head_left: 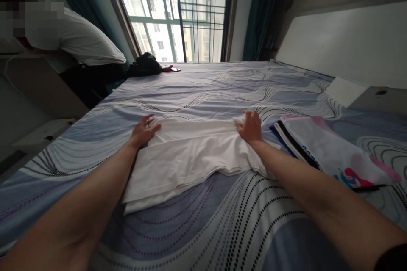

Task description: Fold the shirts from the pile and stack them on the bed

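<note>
A white shirt (190,156), partly folded over itself, lies in front of me on the bed, with creases across it and its layered hem towards me. My left hand (143,132) is at its far left corner, thumb over the fabric and fingers curled around the edge. At the far right corner, my right hand (251,127) grips some bunched cloth between thumb and fingers. Just right of my right forearm is a stack of folded clothes (330,148), topped by a white and pink piece with a coloured print.
The bed (203,93) has a wavy blue-grey and white sheet. A black bag (146,64) and a phone (175,69) lie at its far edge. Another person (92,42) in a white top bends at the far left. The white headboard (349,46) stands right, below a window.
</note>
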A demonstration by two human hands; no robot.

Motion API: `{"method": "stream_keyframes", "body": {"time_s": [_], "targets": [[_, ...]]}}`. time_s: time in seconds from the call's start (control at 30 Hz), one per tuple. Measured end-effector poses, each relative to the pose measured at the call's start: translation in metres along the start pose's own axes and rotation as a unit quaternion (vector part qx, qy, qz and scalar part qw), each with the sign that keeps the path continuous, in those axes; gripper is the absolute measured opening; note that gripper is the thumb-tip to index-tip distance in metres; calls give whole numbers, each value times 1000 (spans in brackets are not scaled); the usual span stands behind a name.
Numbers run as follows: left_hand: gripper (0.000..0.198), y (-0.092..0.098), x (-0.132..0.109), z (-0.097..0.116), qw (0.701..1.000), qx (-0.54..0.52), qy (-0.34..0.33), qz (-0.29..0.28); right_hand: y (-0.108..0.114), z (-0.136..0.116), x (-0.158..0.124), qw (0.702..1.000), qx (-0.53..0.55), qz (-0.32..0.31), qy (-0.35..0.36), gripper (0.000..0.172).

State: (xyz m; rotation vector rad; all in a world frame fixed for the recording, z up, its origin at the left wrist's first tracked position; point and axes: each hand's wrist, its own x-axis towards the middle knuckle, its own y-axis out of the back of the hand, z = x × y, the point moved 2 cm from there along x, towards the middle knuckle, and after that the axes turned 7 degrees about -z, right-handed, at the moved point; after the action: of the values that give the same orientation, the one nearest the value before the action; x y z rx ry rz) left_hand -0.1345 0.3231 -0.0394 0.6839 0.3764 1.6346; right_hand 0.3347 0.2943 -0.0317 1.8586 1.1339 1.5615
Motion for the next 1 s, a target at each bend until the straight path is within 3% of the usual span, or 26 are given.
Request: {"method": "stream_keyframes", "body": {"time_s": [0.1, 0.23, 0.37, 0.47, 0.53, 0.7, 0.83, 1.0], "targets": [[80, 6, -31, 11, 998, -54, -2, -27, 16, -12, -16, 997, -10, 8, 81, 33], [77, 20, -102, 34, 996, -57, -36, -57, 42, -19, -44, 989, 11, -43, 140, 15], [68, 32, -185, 53, 989, 52, -84, -110, 84, -23, -97, 969, 111, -106, 194, 22], [67, 33, -229, 60, 977, 118, -121, -128, 116, -26, -144, 950, 124, -141, 251, 51], [61, 31, -243, 61, 977, 126, -128, -115, 126, -27, -166, 953, 97, -146, 248, 54], [44, 29, -245, 58, 995, 65, -70, -35, 124, -23, -178, 991, 46, -57, 115, 17], [48, 32, -255, 61, 999, -28, -27, 13, 121, -25, -175, 994, 35, -30, 101, 18], [47, 38, -288, 73, 994, -83, 20, 67, 130, -27, -182, 993, 29, -48, 101, 12]]}}
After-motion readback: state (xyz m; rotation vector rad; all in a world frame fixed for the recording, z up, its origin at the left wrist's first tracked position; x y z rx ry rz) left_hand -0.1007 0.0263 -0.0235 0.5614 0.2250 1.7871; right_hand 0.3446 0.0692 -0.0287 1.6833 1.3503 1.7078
